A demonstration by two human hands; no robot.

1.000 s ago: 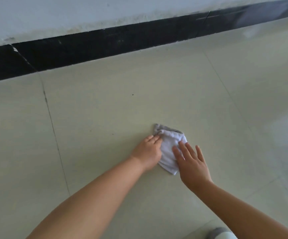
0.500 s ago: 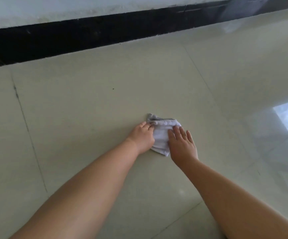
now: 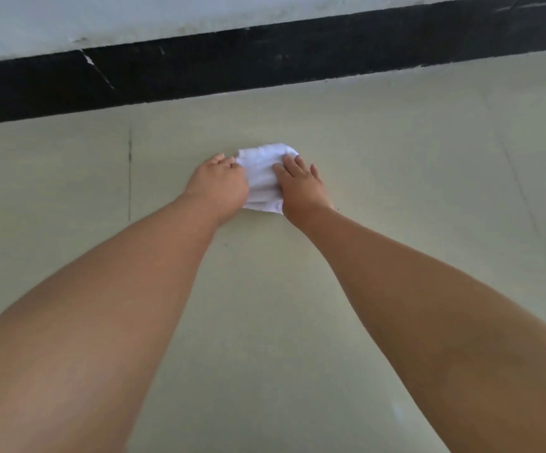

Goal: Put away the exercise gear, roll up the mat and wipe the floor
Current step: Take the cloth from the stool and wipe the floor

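Note:
A small white cloth lies bunched on the pale tiled floor, not far from the wall. My left hand is at the cloth's left edge, its fingers curled onto the fabric. My right hand presses down on the cloth's right side with its fingers straight and spread. Both forearms stretch forward from the bottom of the view. The part of the cloth under my hands is hidden. No mat or exercise gear shows.
A black skirting strip runs along the foot of a white wall just beyond the cloth. Dark grout lines cross the floor on the left and right.
Both hands have pushed the cloth forward across the floor, closer to the black skirting. My arms are stretched out further, and the bright window reflection on the right is out of view.

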